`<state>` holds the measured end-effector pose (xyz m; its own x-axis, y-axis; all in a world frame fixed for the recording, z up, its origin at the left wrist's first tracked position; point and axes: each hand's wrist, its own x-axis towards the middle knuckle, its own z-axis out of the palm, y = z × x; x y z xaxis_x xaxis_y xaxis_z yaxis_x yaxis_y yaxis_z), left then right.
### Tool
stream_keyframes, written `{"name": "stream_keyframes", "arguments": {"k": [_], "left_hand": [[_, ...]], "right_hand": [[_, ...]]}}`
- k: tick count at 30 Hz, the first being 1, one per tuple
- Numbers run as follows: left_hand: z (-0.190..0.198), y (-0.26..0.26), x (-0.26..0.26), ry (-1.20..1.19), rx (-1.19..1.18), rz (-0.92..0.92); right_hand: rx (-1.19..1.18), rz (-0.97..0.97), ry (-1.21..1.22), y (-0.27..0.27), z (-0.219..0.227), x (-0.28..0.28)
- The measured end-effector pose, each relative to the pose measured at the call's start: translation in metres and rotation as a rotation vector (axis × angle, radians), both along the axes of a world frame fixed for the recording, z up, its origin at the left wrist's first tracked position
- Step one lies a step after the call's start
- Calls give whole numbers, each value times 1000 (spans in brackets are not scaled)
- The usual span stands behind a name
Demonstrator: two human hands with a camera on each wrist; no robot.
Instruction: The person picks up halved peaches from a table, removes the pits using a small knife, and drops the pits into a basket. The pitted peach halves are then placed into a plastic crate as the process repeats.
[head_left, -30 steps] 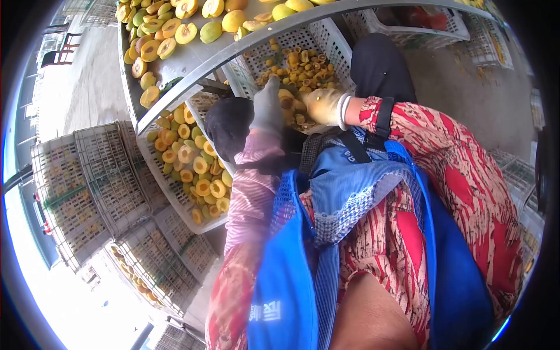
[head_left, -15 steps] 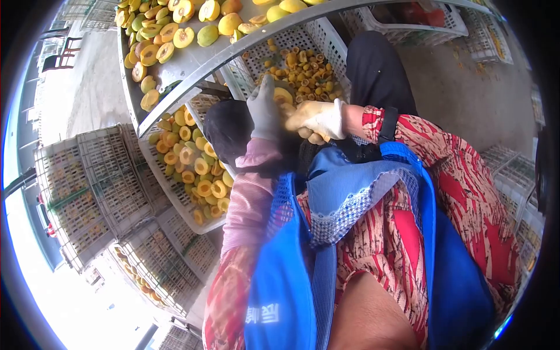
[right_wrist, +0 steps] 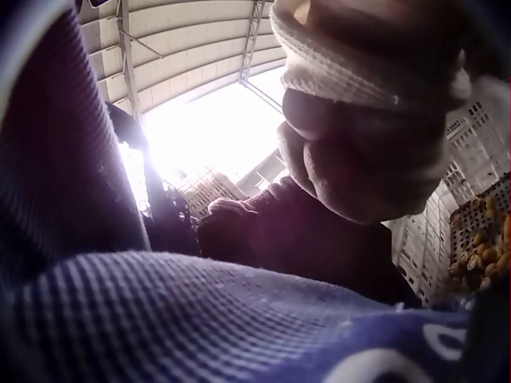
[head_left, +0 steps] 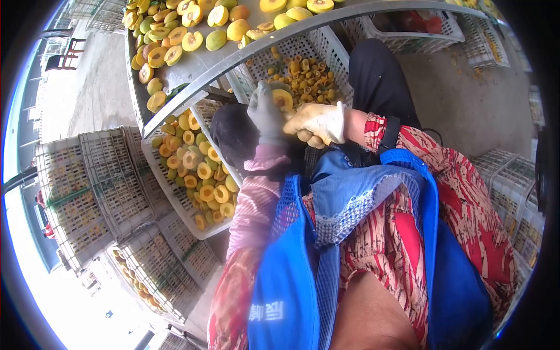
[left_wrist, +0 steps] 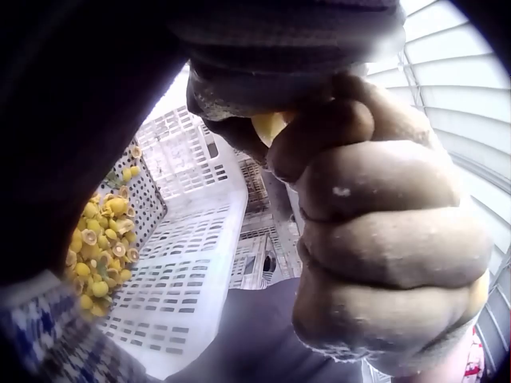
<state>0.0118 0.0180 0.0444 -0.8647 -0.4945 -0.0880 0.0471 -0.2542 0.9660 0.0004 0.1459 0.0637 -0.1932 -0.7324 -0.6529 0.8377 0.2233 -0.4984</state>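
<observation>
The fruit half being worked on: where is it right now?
In the head view the fruit half sits upper centre, held between the grey-gloved left hand and the right hand, in front of the white crate of pits.

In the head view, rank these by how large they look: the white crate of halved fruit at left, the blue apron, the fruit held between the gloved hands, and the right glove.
Largest to smallest, as they appear:
1. blue apron, though nearness to the camera inflates it
2. white crate of halved fruit
3. right glove
4. held fruit, partly covered by the left glove
</observation>
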Motion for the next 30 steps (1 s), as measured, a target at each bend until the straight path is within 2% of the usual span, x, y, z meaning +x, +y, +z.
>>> {"name": "stream_keyframes", "arguments": {"k": [3, 5, 7, 8, 9, 11, 12, 13, 14, 15, 17, 19, 20, 23, 24, 25, 26, 27, 29, 30], "left_hand": [[-12, -10, -1, 16, 77, -181], [-30, -7, -7, 167, -214, -162], [-27, -3, -11, 172, -212, -191], [-14, -2, -8, 94, -69, -231], [-6, 0, -6, 14, 75, -270], [-30, 1, -7, 121, -352, -213], [-51, -2, -9, 100, -364, -187], [-72, -5, -11, 77, -377, -162], [-99, -12, -17, -22, -190, -147], [-100, -14, -18, -107, -47, -139], [-103, -17, -20, -273, 253, -79], [-71, -12, -20, -385, 492, 7], [-58, -9, -19, -410, 477, 28], [-38, -4, -15, -239, 265, 39], [-24, -3, -14, -234, 191, 7], [-21, -2, -15, -131, 102, -22], [-19, 1, -14, -32, 13, -50], [-16, 2, -13, 12, -10, -67], [-7, 3, -11, 45, 14, -93], [-2, 4, -11, 37, 62, -105]], "right_hand": [[-96, -10, -156, 8, 4, -4], [243, 87, 273, 2, 15, -7], [505, 248, 715, 2, 36, -12], [586, 358, 814, 1, 38, -14], [592, 589, 1158, 2, 28, -14], [543, 1067, 1839, 4, -3, -13], [657, 687, 1365, 0, 9, -13], [708, 622, 1357, -3, 7, -12], [758, 555, 1343, -4, 2, -11], [806, 488, 1324, -7, -3, -10], [850, 518, 1292, -16, -12, -16], [792, 591, 1370, -19, -24, -25], [794, 673, 1350, -21, -23, -29], [224, 1302, 1914, -18, -25, -35], [302, 1086, 1524, -12, -21, -31], [330, 702, 1073, -6, -17, -27], [364, 350, 774, -1, -8, -22], [356, 168, 500, 1, -4, -19], [180, 83, 147, 4, -6, -16], [13, 92, -93, 7, -10, -19]]}}
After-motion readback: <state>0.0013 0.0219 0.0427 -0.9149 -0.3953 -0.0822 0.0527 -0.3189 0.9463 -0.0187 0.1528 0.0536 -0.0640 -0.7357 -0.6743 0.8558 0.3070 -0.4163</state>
